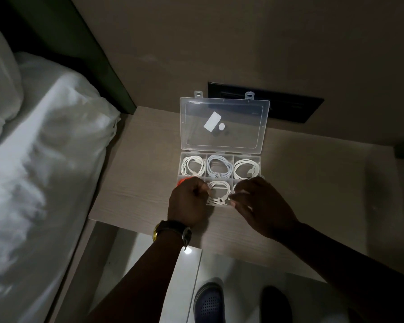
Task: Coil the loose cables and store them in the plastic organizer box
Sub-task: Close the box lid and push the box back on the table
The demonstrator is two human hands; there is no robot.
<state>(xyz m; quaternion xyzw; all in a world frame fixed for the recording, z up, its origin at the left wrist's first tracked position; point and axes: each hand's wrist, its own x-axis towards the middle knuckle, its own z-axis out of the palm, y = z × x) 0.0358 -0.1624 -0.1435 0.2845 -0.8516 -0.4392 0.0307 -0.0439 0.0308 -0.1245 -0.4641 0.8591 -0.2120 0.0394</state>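
Dim room, lit weakly from above. Pale wood-grain table (135,183) set against a beige wall (219,43). Black panel (296,108) low on that wall. Bed (33,183) with rumpled white linen at left, dark headboard (84,43) behind. Glossy light floor tiles (173,287) below.

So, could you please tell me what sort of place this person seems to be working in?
Most likely a bedroom, perhaps a hotel room. A bed with white rumpled bedding lies beside a pale wood-grain bedside table, which carries the clear plastic organizer box, and a black wall panel sits just above it.
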